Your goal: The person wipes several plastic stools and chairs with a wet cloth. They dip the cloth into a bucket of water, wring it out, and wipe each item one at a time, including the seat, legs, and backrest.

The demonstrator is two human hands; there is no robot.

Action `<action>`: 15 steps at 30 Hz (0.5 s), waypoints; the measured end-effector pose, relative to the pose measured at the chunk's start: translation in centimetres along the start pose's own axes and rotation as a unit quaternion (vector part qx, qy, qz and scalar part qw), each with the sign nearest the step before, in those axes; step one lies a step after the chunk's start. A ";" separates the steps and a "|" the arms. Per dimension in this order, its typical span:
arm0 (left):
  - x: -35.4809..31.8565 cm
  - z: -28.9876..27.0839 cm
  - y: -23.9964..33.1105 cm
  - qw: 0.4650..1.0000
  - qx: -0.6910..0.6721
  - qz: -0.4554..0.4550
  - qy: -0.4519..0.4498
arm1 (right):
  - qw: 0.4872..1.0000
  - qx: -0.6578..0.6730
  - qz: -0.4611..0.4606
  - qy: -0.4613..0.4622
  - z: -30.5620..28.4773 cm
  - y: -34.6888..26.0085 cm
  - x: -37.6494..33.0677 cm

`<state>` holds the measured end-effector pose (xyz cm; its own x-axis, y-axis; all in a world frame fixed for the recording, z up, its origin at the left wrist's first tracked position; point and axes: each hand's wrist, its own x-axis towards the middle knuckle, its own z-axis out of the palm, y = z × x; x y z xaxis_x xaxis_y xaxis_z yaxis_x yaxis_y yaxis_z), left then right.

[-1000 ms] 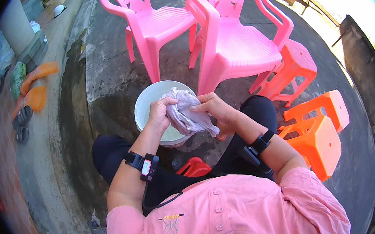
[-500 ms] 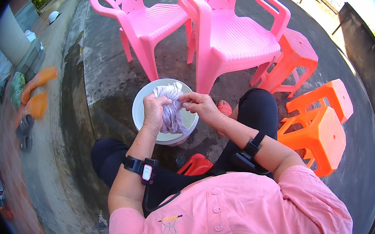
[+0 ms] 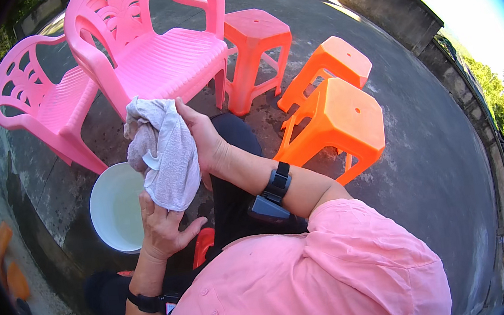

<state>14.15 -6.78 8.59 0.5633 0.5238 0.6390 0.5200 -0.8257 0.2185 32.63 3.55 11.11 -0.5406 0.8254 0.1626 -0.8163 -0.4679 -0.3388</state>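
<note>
A damp, pale grey-lilac cloth hangs bunched above the right rim of a white bucket. A small white tag shows on its face. My right hand holds the cloth along its right side, with the thumb near the top and the other fingers largely hidden. Below it, my left hand has its thumb spread away, and its fingertips touch the cloth's lower edge without gripping. Pale, cloudy water lies inside the bucket.
Two pink plastic armchairs stand beyond the bucket, the nearer one close behind the cloth. To the right are a red-orange stool and two orange stools. Part of a red plastic seat shows by my legs.
The cloth has come up out of the bucket toward the right and is more spread out. My left hand has loosened its grip. The view has turned to the right.
</note>
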 end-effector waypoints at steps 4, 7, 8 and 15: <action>0.1 1.0 -1.5 0.998 -0.029 -0.036 0.036 | 0.968 -0.137 -0.201 0.066 5.4 -11.9 -8.0; -1.1 -0.4 -4.6 0.991 0.043 -0.122 -0.024 | 0.852 -0.356 -0.353 0.150 9.4 -20.1 -16.0; -1.6 -1.3 -5.8 0.983 -0.012 -0.176 -0.049 | 0.826 -0.406 -0.358 0.159 10.1 -22.1 -18.9; -2.4 -2.1 -10.4 0.833 0.131 -0.421 -0.332 | 0.101 -0.826 0.125 0.540 2.0 -28.0 -27.0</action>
<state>6.01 0.04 6.35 0.1129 0.9669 -0.2288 0.9843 -0.0774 0.1586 69.69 -6.27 18.01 0.5635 0.8236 0.0641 0.8261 -0.5617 -0.0441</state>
